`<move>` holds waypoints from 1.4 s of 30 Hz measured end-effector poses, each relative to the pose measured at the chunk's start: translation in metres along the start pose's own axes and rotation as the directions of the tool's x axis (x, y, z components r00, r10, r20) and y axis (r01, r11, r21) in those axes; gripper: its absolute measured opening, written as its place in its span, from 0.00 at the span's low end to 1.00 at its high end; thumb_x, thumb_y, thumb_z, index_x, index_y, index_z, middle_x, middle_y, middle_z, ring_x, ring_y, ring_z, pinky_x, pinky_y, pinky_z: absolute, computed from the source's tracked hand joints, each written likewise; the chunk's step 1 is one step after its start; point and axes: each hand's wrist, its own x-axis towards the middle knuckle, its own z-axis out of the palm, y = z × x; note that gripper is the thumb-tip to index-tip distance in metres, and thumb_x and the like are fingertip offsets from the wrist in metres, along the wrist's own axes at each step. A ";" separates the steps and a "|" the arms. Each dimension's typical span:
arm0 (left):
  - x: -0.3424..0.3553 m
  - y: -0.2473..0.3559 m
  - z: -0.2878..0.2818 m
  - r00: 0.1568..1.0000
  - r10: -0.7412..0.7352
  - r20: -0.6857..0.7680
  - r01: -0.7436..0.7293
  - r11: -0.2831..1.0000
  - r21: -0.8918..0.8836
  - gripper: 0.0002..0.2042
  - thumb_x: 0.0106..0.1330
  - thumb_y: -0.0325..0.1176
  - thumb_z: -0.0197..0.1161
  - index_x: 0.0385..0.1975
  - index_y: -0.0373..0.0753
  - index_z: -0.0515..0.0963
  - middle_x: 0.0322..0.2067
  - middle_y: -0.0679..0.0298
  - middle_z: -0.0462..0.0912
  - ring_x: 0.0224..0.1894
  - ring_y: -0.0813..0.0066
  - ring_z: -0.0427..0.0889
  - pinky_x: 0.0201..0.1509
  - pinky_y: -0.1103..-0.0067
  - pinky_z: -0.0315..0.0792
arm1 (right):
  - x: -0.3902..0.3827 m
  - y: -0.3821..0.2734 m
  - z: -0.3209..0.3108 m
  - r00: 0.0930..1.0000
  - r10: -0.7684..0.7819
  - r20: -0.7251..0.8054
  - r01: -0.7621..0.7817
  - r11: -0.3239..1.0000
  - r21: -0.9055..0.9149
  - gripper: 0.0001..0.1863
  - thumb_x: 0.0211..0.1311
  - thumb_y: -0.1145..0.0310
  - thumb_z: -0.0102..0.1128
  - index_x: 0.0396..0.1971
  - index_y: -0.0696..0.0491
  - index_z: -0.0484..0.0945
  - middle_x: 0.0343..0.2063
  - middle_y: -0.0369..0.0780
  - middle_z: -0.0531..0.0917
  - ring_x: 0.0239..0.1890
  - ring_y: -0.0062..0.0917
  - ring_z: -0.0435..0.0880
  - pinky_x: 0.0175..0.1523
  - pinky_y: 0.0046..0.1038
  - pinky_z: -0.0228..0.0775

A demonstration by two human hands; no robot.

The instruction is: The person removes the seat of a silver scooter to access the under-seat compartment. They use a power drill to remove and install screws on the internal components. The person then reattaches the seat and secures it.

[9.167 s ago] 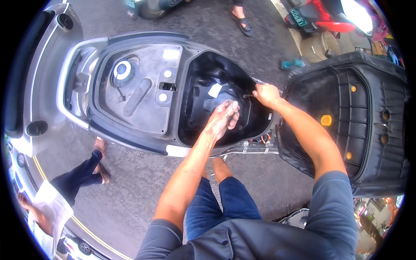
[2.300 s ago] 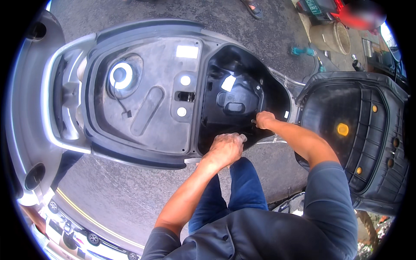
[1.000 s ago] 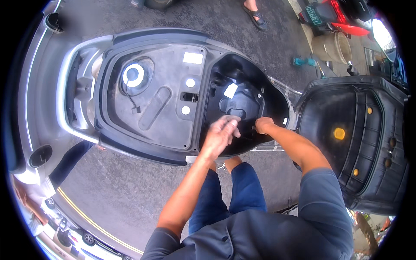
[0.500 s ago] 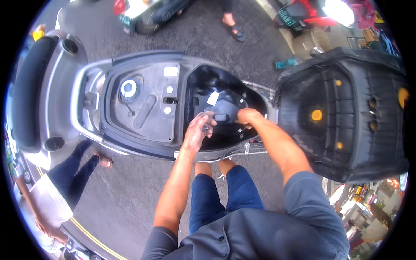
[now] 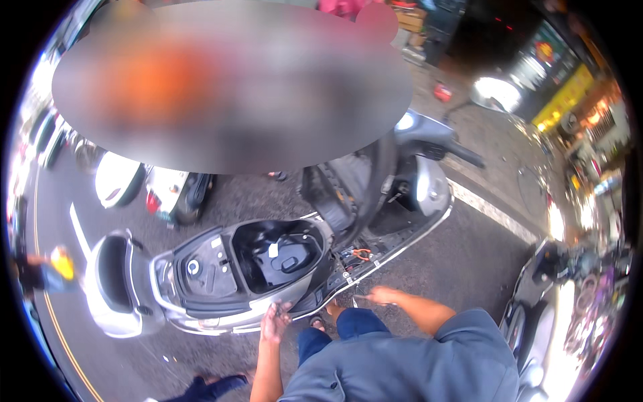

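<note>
A silver scooter (image 5: 248, 313) stands in front of me with its black seat (image 5: 328, 201) lifted. Its black storage bucket (image 5: 295, 253) lies uncovered, with a small white label inside. My left hand (image 5: 274, 323) is beside the scooter's near flank, fingers curled around something small and dark that I cannot make out. Off to the right, in front of my shorts, my right hand (image 5: 384, 295) is closed on a thin tool (image 5: 360, 297) whose end points left; its kind is unclear. Orange-handled pliers (image 5: 362, 254) lie on the scooter's floorboard.
A grey top box (image 5: 115, 285) sits at the scooter's rear, left. Parked scooters (image 5: 177, 194) stand beyond it, and another (image 5: 536, 315) at right. A person in yellow (image 5: 60, 264) is at far left; dark trousers (image 5: 214, 387) show at the lower edge. A blurred patch covers the upper view.
Both hands have come out of the storage bucket toward me, the right one moving farther right. My view has swung up and right, bringing the scooter's front and floorboard into sight.
</note>
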 end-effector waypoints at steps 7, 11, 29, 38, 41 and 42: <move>-0.025 -0.031 0.024 0.981 -0.190 0.029 0.174 0.944 0.281 0.16 0.68 0.40 0.59 0.50 0.39 0.75 0.33 0.62 0.80 0.28 0.72 0.76 0.30 0.77 0.70 | -0.198 0.197 0.124 0.536 0.836 -0.118 -0.558 0.457 0.693 0.24 0.66 0.53 0.44 0.35 0.56 0.85 0.35 0.47 0.87 0.43 0.36 0.86 0.48 0.36 0.77; -0.037 -0.057 0.060 0.963 -0.270 -0.004 0.248 0.879 0.407 0.16 0.67 0.35 0.54 0.50 0.33 0.74 0.35 0.58 0.79 0.31 0.68 0.78 0.31 0.73 0.74 | -0.248 0.224 0.244 0.570 0.822 0.019 -0.551 0.365 0.750 0.20 0.66 0.57 0.51 0.32 0.59 0.84 0.26 0.45 0.85 0.30 0.33 0.87 0.36 0.35 0.79; 0.104 -0.352 0.470 0.819 -0.556 0.141 0.287 0.611 0.738 0.13 0.73 0.45 0.55 0.41 0.40 0.73 0.24 0.66 0.75 0.24 0.75 0.73 0.28 0.77 0.69 | -0.323 0.433 0.067 0.601 0.732 -0.321 -0.155 0.501 0.852 0.23 0.59 0.54 0.60 0.45 0.58 0.79 0.40 0.53 0.84 0.46 0.46 0.83 0.51 0.41 0.74; 0.202 -0.482 0.667 0.772 -0.569 0.285 0.448 0.804 0.391 0.15 0.73 0.47 0.55 0.45 0.41 0.74 0.37 0.63 0.80 0.37 0.70 0.79 0.40 0.71 0.73 | -0.292 0.435 -0.263 0.450 0.190 -0.873 0.415 0.821 0.392 0.11 0.62 0.74 0.57 0.44 0.61 0.76 0.36 0.48 0.80 0.37 0.39 0.84 0.44 0.34 0.76; 0.279 -0.516 0.712 0.786 -0.550 0.283 0.481 0.831 0.278 0.13 0.72 0.49 0.55 0.43 0.47 0.75 0.37 0.70 0.80 0.39 0.74 0.79 0.44 0.69 0.72 | -0.271 0.462 -0.329 0.353 0.018 -0.936 0.358 0.921 0.153 0.12 0.58 0.79 0.60 0.42 0.62 0.76 0.40 0.49 0.77 0.41 0.43 0.82 0.46 0.37 0.76; 0.296 -0.525 0.722 0.801 -0.546 0.247 0.489 0.834 0.256 0.13 0.72 0.49 0.55 0.42 0.48 0.75 0.37 0.70 0.80 0.39 0.74 0.79 0.44 0.69 0.72 | -0.274 0.470 -0.352 0.416 0.032 -0.909 0.366 0.909 0.200 0.11 0.58 0.78 0.60 0.42 0.62 0.76 0.40 0.49 0.77 0.41 0.44 0.83 0.46 0.37 0.76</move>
